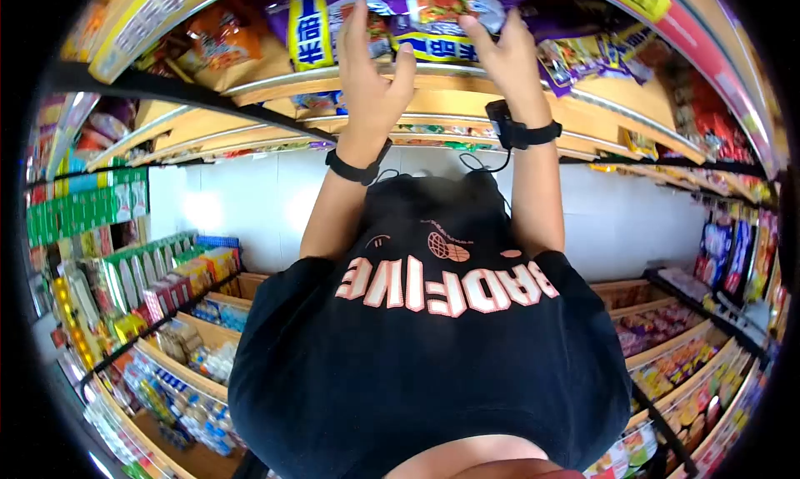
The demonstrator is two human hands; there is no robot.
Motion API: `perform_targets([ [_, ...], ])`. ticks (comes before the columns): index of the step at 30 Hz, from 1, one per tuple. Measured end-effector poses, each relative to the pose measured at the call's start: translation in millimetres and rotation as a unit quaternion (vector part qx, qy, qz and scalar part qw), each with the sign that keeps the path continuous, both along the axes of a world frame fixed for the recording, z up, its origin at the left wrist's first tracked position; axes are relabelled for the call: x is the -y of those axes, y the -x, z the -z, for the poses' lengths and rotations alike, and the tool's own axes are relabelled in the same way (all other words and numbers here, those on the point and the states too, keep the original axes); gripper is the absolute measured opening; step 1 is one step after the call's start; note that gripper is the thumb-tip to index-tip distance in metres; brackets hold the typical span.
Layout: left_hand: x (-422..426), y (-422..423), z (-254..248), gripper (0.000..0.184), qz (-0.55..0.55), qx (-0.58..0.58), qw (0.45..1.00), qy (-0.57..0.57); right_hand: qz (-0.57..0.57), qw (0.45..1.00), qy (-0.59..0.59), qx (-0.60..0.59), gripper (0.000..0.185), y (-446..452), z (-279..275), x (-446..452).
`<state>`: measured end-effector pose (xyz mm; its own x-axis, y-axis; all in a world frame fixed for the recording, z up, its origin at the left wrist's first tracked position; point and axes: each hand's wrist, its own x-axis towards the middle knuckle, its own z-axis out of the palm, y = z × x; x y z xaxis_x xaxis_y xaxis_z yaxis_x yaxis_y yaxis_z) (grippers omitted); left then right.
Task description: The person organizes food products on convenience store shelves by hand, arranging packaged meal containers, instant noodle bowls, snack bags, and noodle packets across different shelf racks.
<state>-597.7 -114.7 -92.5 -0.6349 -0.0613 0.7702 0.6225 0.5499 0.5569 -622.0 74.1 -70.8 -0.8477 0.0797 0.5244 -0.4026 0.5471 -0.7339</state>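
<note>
My left hand [372, 85] is raised to the shelf with its fingers stretched and its thumb apart. In front of it lies a purple noodle packet [310, 29] with an upright yellow label. My right hand [510, 58] reaches up beside the purple noodle packet [454, 2], which has a food picture and a yellow strip. Its thumb and fingers are spread around the packet's right end. Whether the fingertips touch the packets I cannot tell. Both wrists wear black straps, and a small black box [498, 112] sits on the right one with a cable.
The wooden shelf edge [450, 80] runs below the packets. Orange packets [223, 39] lie to the left, more purple packets [583, 58] to the right. A black shelf bar [208, 102] crosses on the left. Stocked shelves stand behind on both sides, with green boxes [87, 212] on the left.
</note>
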Motion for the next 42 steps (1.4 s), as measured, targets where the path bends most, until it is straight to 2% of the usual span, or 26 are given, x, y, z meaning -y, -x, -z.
perform_targets([
  [1,-5,-1,2,0.069,0.026,0.017,0.999,-0.035,-0.007,1.0,0.012,0.004,0.045,0,4,0],
  [5,-22,-8,1,0.078,-0.033,-0.038,0.998,-0.031,0.025,0.998,-0.044,-0.036,0.046,-22,2,-6],
  [7,-31,-12,-2,0.078,-0.03,-0.07,0.997,-0.02,0.025,0.996,0.021,-0.078,0.05,-29,3,-13],
  [9,-38,-12,-1,0.077,-0.045,-0.142,0.986,0.077,0.009,0.995,0.042,-0.085,0.047,-32,1,-25],
  [11,-52,-14,-3,0.071,-0.034,-0.175,0.98,0.089,-0.02,0.99,0.129,-0.06,0.036,-41,-10,-37],
  [13,-69,-15,-4,0.069,0.034,-0.188,0.977,0.094,0.003,0.983,0.182,-0.021,0.026,-49,-19,-55],
  [14,-79,-15,-2,0.067,0.108,-0.147,0.977,0.106,0.027,0.983,0.172,-0.052,0.025,-48,-18,-69],
  [15,-91,-13,-5,0.067,0.111,-0.149,0.977,0.105,0.05,0.982,0.16,-0.081,0.023,-45,-17,-85],
  [17,-119,-5,-15,0.067,0.208,-0.021,0.961,0.181,0.163,0.967,0.152,-0.125,0.026,-32,-9,-126],
  [18,-130,-2,-16,0.069,0.196,0.019,0.962,0.189,0.22,0.954,0.149,-0.137,0.029,-21,-1,-151],
  [19,-147,2,-16,0.072,0.18,0.087,0.954,0.225,0.215,0.955,0.149,-0.137,0.029,-1,14,-199],
  [20,-152,2,-13,0.074,0.128,0.099,0.946,0.281,0.169,0.973,0.117,-0.107,0.033,24,35,-248],
  [21,-158,2,-12,0.076,0.075,0.109,0.933,0.336,0.123,0.986,0.084,-0.08,0.039,32,24,-259],
  [24,-164,7,-11,0.078,0.056,0.117,0.936,0.326,0.103,0.98,0.114,0.127,0.051,36,18,-270],
  [25,-160,10,-9,0.078,0.054,0.118,0.935,0.331,0.101,0.979,0.119,0.128,0.051,39,21,-273],
  [27,-149,20,-6,0.079,0.103,0.112,0.935,0.321,0.049,0.988,0.143,0.042,0.05,43,30,-277],
  [28,-145,23,-6,0.074,0.133,0.119,0.941,0.288,-0.011,0.976,0.201,0.083,0.045,38,28,-278],
  [33,-136,23,-7,0.061,0.155,0.129,0.941,0.271,0.0,0.965,0.244,0.092,0.041,-9,0,-272],
  [35,-134,18,-11,0.058,0.182,0.139,0.942,0.244,0.033,0.943,0.331,0.002,0.041,-21,-2,-282],
  [36,-135,16,-17,0.048,0.185,0.113,0.947,0.237,0.062,0.938,0.34,0.006,0.04,-31,-6,-287],
  [37,-133,16,-21,0.048,0.184,0.11,0.946,0.243,0.092,0.932,0.349,0.009,0.04,-40,-10,-291],
  [40,-134,14,-36,0.027,0.171,0.078,0.962,0.197,0.112,0.925,0.361,-0.04,0.037,-60,-8,-296],
  [41,-133,11,-43,0.027,0.177,0.074,0.96,0.204,0.119,0.922,0.365,-0.055,0.038,-66,-8,-296],
  [42,-130,10,-50,0.023,0.12,0.054,0.969,0.208,0.141,0.923,0.352,-0.061,0.039,-71,-6,-294],
])
